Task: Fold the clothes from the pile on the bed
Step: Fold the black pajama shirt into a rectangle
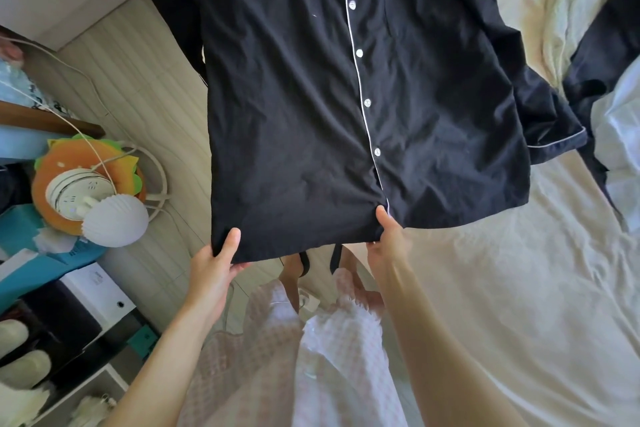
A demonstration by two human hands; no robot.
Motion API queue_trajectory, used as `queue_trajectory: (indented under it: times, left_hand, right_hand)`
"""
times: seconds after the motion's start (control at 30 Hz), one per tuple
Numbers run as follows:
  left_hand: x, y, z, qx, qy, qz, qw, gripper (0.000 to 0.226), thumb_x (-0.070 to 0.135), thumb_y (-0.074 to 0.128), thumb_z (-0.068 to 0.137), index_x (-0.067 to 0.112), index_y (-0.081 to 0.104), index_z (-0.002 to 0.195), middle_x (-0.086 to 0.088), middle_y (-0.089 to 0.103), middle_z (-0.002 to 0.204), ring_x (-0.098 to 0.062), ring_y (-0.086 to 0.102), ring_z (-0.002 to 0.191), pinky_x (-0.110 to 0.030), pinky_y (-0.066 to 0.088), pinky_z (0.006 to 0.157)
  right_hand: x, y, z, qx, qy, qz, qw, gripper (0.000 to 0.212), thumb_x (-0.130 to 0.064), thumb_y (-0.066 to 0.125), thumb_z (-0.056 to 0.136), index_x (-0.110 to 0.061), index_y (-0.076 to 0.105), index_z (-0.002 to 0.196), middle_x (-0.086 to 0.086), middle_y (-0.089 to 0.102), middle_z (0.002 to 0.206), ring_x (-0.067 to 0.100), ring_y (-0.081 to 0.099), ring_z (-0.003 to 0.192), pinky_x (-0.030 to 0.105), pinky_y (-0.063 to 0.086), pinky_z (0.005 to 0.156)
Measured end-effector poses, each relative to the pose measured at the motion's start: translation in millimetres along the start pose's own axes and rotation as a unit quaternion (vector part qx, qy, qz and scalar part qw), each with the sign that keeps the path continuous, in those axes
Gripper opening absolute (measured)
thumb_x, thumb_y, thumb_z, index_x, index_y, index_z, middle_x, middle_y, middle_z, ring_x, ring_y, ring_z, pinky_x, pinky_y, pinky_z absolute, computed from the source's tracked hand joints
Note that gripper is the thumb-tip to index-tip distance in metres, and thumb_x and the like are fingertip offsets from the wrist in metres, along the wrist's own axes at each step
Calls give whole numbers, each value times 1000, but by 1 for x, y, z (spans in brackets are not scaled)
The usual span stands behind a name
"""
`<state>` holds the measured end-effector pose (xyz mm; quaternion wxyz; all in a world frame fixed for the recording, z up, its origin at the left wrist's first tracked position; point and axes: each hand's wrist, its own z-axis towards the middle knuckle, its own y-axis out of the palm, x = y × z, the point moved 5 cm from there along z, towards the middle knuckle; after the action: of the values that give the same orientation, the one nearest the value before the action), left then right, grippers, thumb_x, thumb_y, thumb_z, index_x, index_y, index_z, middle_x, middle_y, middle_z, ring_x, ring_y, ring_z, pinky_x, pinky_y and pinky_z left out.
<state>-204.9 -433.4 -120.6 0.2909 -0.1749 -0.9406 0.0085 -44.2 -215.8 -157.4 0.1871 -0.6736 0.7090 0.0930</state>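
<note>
Both hands pinch the near hem of the black pajama shirt (pixel 311 97): the left hand (pixel 214 263) at the hem's left corner, thumb on top; the right hand (pixel 386 239) by the buttoned placket; the shirt is held spread in the air between floor and bed (pixel 519 270), 1 sleeve trailing onto the sheet at right. It looks light, soft and limp, likely to sag and slide; grasping corners, shoulders or seams should control it best. More dark clothes (pixel 602 55) lie far right on the bed.
</note>
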Motion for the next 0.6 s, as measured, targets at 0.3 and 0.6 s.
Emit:
queue_trajectory:
  times: [0.3,0.6]
  left_hand:
    - [-27,-5,35,-21,-79,216,973,12,8,53,94,12,59,104,-5,64,94,-13,61,73,-25,46,61]
    - [49,12,66,-100,4,331,938,13,16,52,95,26,56,102,1,59,107,-17,56,102,-35,46,94]
  right_hand:
    - [-23,-18,4,115,-86,-289,946,39,4,48,86,-18,32,59,0,28,60,18,24,58,29,29,54]
    - [-90,80,-31,44,-387,-595,703,35,-23,50,96,-11,51,129,8,52,133,26,46,124,43,33,105]
